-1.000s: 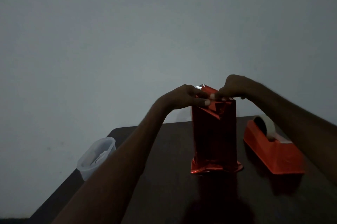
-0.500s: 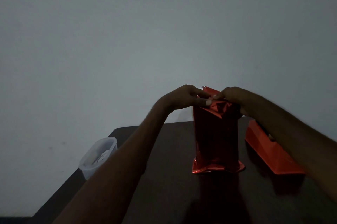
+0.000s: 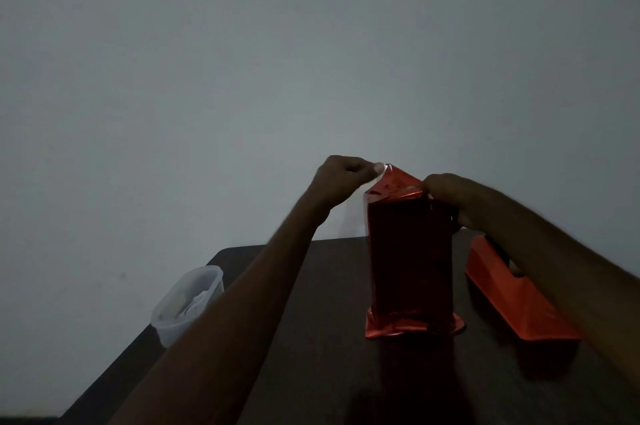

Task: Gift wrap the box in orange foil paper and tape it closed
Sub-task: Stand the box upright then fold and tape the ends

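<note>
Since a second ago the left hand (image 3: 341, 175) has lifted the foil flap (image 3: 394, 184) up off the box top.

Left of the box (image 3: 410, 262) sits a plastic tub (image 3: 188, 303). Left hand pinches the flap's tip above the box; right hand (image 3: 450, 199) grips the foil at its upper right corner. Box stands upright mid-table (image 3: 311, 372), sides wrapped, bottom foil flared, top not yet folded or taped. Right of the box lies the tape dispenser (image 3: 512, 300).

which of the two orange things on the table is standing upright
The foil-wrapped box at the centre, standing tall on end; the tape dispenser to its right lies low and long on the table.
</note>
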`<state>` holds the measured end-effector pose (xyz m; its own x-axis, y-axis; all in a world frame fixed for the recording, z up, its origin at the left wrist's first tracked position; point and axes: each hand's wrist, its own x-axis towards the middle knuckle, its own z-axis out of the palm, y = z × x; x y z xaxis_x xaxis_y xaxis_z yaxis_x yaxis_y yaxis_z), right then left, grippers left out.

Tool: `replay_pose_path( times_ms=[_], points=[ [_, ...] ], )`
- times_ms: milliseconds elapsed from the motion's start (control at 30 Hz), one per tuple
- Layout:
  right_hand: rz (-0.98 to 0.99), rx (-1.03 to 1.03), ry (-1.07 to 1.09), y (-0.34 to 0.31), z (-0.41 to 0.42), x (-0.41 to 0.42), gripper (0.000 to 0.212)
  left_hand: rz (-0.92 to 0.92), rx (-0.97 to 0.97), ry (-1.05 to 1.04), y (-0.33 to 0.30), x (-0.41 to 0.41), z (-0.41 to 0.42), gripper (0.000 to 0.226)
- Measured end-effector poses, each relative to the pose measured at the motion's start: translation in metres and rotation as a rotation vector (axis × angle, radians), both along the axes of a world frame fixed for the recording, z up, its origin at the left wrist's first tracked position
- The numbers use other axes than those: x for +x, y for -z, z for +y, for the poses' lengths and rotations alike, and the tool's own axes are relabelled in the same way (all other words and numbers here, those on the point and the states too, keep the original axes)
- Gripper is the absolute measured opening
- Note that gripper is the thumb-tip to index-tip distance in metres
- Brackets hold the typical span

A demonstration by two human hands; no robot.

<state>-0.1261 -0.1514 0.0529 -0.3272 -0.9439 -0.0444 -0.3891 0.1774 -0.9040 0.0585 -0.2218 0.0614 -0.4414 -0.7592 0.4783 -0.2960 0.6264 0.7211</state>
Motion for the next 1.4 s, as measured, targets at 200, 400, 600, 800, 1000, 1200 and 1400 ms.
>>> replay_pose_path(
  times_ms=[200, 400, 600, 800, 1000, 1200, 1400],
  points=[
    [-0.074, -0.007, -0.029, 0.004, -0.006, -0.008, 0.023, 0.031, 0.363, -0.058, 0.008, -0.016, -0.013, 0.075],
    [-0.003, -0.34, 0.106, -0.007, -0.004, -0.026, 0.022, 0.134, 0.305, -0.048, 0.013, -0.025, -0.01, 0.032],
    [0.586, -0.845, 0.28, -0.019, 0.029, -0.012, 0.012, 0.196, 0.072, -0.332, 0.02, -0.031, 0.001, 0.024],
    [0.77, -0.79, 0.061, 0.001, 0.046, 0.017, 0.01, 0.205, 0.054, -0.417, 0.019, -0.036, 0.019, 0.021],
    [0.925, -0.739, 0.074, 0.031, 0.048, 0.019, 0.027, 0.141, -0.021, -0.382, 0.008, -0.028, 0.036, 0.037],
    [0.862, -0.728, 0.128, 0.041, 0.041, -0.004, 0.023, 0.053, -0.098, -0.195, -0.024, -0.008, 0.048, 0.013],
    [0.582, -0.746, -0.006, 0.041, 0.035, -0.029, 0.021, -0.481, -0.27, -0.034, -0.04, -0.001, 0.037, 0.054]
  ],
)
